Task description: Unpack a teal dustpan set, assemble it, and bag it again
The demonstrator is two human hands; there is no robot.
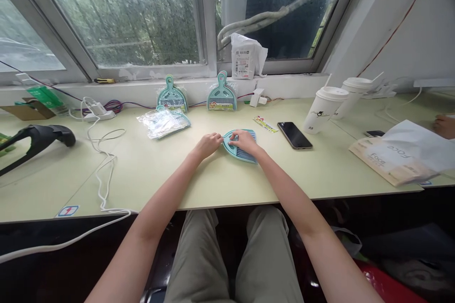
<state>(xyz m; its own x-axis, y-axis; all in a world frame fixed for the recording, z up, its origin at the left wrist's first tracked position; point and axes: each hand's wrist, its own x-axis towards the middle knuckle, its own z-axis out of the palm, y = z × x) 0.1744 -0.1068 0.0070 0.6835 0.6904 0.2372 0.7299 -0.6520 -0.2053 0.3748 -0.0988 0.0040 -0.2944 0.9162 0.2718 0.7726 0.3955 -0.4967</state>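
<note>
A small teal dustpan with a brush (pixel 245 152) lies on the pale table (pixel 220 184) in front of me, its handle pointing left. My left hand (pixel 209 145) pinches the handle end, fingers closed. Over the pan's body, my right hand (pixel 244 140) has its fingers bent onto the brush near the handle. Behind lie a printed label strip (pixel 265 124) and, to the left, a clear plastic bag (pixel 161 123) on another teal pan. Two wrapped dustpan sets (pixel 172 97) (pixel 222 94) stand against the window ledge.
A phone (pixel 294 135), white lidded cups (pixel 325 108) and a paper bag (pixel 394 154) are on the right. White cables (pixel 103 170) and a black device (pixel 42 142) lie left. Another person's hand (pixel 444 126) shows at the far right.
</note>
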